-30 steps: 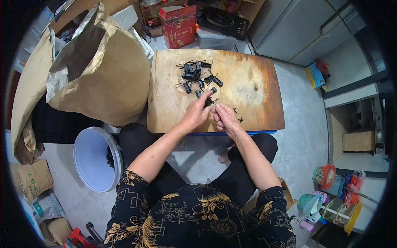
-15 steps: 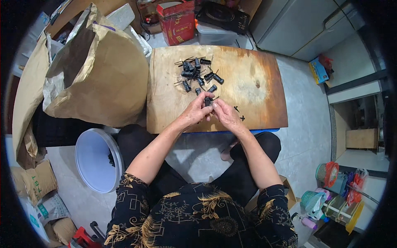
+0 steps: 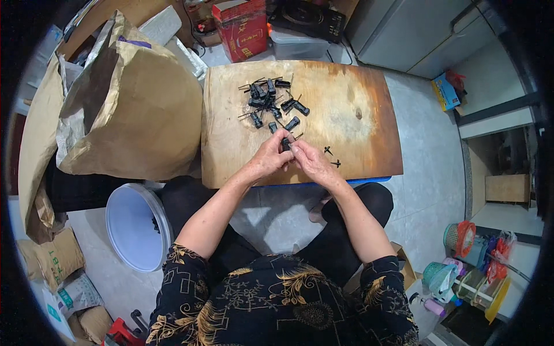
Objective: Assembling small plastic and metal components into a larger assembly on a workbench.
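Observation:
Over the near part of the wooden board (image 3: 369, 150), my left hand (image 3: 268, 160) is closed round a small black plastic part (image 3: 285, 145), mostly covered by the fingers. My right hand (image 3: 312, 161) meets it there, its thumb and fingertips pinched at the part's right side. A thin dark stem pokes out above the right fingertips. Beyond the hands lies a heap of similar black plastic parts (image 3: 264, 95) with thin stems, and several loose ones lie nearer. To the right of my right hand are two small black cross-shaped pieces (image 3: 328, 150).
A large brown paper sack (image 3: 138, 115) stands against the board's left side. Below it is a white bucket (image 3: 130, 230) with black pieces inside. Behind the board are a red box (image 3: 241, 32), a clear plastic bin (image 3: 300, 47) and a black cooktop (image 3: 309, 20). Baskets (image 3: 460, 239) stand far right.
The view has shifted a little, so the board and heap sit slightly further left. Both hands stay together on the black part, which now shows less between the fingers.

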### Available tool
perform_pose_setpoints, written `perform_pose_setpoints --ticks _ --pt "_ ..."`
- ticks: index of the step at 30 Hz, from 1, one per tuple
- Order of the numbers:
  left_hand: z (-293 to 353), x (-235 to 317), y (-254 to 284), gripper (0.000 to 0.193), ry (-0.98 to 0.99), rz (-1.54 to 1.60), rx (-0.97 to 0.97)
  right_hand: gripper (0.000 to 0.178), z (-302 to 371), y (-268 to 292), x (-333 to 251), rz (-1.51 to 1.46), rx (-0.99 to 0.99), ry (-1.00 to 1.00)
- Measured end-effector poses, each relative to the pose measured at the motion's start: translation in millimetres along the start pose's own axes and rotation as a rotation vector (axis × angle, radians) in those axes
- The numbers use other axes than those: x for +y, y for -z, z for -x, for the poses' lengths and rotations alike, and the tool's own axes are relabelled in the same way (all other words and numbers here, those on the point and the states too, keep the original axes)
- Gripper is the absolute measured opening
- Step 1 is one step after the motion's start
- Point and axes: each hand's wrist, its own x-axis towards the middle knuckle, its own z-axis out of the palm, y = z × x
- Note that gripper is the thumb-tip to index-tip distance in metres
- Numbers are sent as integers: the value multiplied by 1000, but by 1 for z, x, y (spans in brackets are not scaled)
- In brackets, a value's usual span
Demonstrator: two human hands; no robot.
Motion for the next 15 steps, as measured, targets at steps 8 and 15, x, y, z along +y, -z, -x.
perform_pose_setpoints --ticks 8,15 --pt "0 -9 -3 27 -227 -347 183 23 -8 -12 19 83 110 77" --pt "-3 -14 -5 24 -392 -541 309 22 -19 -15 31 130 181 146"
